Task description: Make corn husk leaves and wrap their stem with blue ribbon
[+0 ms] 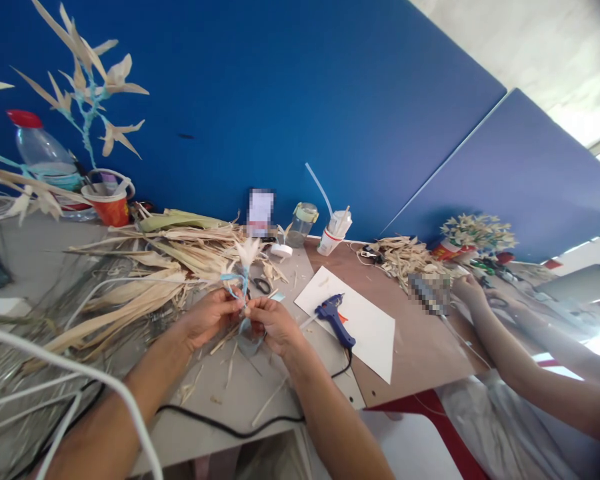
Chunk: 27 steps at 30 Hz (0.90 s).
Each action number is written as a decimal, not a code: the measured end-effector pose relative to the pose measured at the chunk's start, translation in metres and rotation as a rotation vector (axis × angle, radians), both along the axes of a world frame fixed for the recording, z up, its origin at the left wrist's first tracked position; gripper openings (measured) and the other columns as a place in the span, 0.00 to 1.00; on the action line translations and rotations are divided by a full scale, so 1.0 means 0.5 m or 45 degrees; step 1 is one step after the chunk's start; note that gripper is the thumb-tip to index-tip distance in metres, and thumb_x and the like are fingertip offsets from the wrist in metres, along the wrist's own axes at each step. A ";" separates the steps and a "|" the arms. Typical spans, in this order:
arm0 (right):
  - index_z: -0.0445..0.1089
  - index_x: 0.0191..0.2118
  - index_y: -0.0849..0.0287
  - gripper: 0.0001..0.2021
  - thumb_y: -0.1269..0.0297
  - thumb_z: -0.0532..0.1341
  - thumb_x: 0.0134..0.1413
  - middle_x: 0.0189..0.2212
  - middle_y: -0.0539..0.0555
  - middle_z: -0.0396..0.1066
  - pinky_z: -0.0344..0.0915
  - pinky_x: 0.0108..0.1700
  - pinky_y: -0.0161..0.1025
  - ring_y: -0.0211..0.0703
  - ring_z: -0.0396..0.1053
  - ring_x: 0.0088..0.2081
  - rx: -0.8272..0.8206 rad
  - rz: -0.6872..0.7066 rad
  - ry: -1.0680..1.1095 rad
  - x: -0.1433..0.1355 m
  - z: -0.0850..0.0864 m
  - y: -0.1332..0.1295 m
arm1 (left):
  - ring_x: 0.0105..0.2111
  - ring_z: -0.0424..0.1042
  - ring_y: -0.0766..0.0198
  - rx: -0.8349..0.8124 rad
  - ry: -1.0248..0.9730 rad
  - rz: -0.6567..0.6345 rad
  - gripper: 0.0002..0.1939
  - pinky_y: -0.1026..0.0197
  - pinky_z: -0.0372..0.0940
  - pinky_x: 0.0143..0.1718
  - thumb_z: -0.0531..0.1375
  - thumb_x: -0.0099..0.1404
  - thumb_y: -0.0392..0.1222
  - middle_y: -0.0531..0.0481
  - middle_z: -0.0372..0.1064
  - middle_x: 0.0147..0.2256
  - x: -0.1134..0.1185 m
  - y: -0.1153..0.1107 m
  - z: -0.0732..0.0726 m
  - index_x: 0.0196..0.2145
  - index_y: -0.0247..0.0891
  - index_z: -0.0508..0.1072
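Observation:
Near the middle of the head view, my left hand [211, 316] pinches the stem of a pale husk flower [247, 253] with light blue wrapping. My right hand [275, 323] is closed at the lower end of the same stem, its fingertips touching those of my left hand. A strip of light blue material [250, 339] hangs below the fingers. Black-handled scissors [262, 286] lie just behind my hands. To the right, a blue glue gun [336, 320] rests on a white sheet [375, 335].
Dried husks [130, 300] cover the left of the table [280, 427]. A red cup [108, 204], bottle [45, 153], jar [301, 223] and white cup [329, 241] stand along the blue partition [220, 100]. A black cable crosses in front. Another person's arms [510, 353] are at right.

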State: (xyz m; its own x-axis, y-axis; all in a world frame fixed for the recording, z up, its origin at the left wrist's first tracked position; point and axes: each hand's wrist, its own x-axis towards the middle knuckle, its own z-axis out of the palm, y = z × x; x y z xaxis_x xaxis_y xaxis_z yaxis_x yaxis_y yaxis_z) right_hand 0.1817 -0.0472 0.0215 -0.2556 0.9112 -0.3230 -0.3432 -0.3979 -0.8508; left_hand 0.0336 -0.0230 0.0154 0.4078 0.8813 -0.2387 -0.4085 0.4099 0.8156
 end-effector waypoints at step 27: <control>0.59 0.36 0.56 0.15 0.71 0.61 0.37 0.22 0.44 0.67 0.55 0.25 0.31 0.34 0.61 0.22 0.439 -0.324 -0.342 -0.019 -0.004 -0.012 | 0.22 0.62 0.70 0.065 0.097 0.094 0.11 0.62 0.62 0.32 0.69 0.46 0.37 0.57 0.63 0.20 0.001 -0.007 0.019 0.24 0.35 0.68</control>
